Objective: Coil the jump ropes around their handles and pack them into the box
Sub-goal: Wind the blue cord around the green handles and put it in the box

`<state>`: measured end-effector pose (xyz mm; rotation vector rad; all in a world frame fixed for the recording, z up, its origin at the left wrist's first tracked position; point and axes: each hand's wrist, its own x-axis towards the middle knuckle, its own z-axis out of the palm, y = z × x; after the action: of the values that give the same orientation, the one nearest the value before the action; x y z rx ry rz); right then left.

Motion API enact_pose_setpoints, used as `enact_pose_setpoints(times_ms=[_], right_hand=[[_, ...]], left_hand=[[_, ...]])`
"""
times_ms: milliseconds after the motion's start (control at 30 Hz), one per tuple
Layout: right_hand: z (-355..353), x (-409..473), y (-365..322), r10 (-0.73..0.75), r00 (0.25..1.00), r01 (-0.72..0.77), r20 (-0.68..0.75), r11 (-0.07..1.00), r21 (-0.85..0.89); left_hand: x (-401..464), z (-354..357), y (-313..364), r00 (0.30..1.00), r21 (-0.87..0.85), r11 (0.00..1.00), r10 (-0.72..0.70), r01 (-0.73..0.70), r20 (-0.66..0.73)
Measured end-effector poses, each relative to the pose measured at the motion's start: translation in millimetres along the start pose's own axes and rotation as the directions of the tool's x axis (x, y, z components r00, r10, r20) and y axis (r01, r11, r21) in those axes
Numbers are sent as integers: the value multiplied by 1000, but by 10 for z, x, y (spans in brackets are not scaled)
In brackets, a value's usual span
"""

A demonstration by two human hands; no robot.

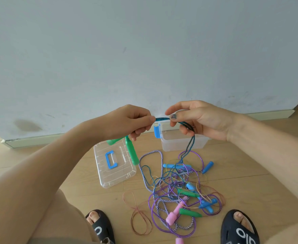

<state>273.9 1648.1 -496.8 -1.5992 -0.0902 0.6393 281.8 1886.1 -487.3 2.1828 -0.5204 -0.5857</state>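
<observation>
My left hand (132,123) pinches a dark teal rope (162,119) and grips the rope's two green handles (132,153), which hang below the fist. My right hand (195,118) holds the same rope doubled between thumb and fingers; the strands drop down to the floor. Behind my hands stands the clear plastic box (183,144) with a blue latch (157,132), open. On the wooden floor lies a tangle of jump ropes (176,192): purple, striped, teal and thin brown ones with blue, green and pink handles.
The box's clear lid (114,167) with a blue handle lies on the floor left of the box. A pale wall with a skirting board stands just behind. My feet in black sandals (238,228) flank the tangle at the bottom edge.
</observation>
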Motion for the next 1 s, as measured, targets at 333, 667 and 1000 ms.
enact_pose_setpoints(times_ms=[333, 667, 1000], right_hand=[[126, -31, 2, -161, 985, 136, -59, 944, -301], [-252, -67, -94, -73, 973, 71, -221, 997, -14], [171, 70, 75, -1, 1000, 1, 1, 888, -459]], left_hand=[[-1, -13, -26, 1000, 25, 1000, 10, -10, -1], [-24, -39, -19, 1000, 25, 1000, 4, -4, -16], [98, 172, 37, 996, 41, 998, -53, 50, 68]])
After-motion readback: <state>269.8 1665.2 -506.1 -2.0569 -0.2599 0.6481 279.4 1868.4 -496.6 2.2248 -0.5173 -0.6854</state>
